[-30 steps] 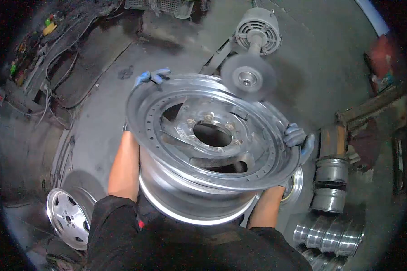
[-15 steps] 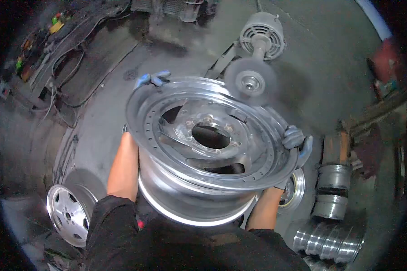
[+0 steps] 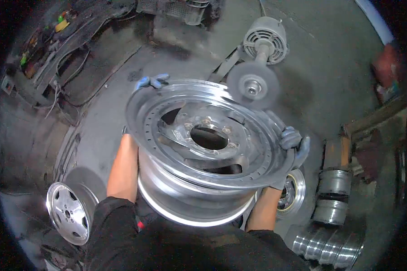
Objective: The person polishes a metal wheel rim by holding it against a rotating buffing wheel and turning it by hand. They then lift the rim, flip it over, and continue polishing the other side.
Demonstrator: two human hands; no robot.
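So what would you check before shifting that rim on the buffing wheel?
1. Left hand gripping the rim at its far edge: ok.
2. Right hand gripping the near-right edge: ok.
3. Gloves on both hands: ok.
4. Rim against the buffing wheel: the edges meet, firm contact cannot tell.
5. Fingers away from the wheel: ok, both sit to the sides.
6. Motor running: cannot tell.

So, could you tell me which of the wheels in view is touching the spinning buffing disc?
The large chrome wheel gripped by left hand and right hand; its far rim meets the buffing disc. The spoked wheel stands apart, lower left.
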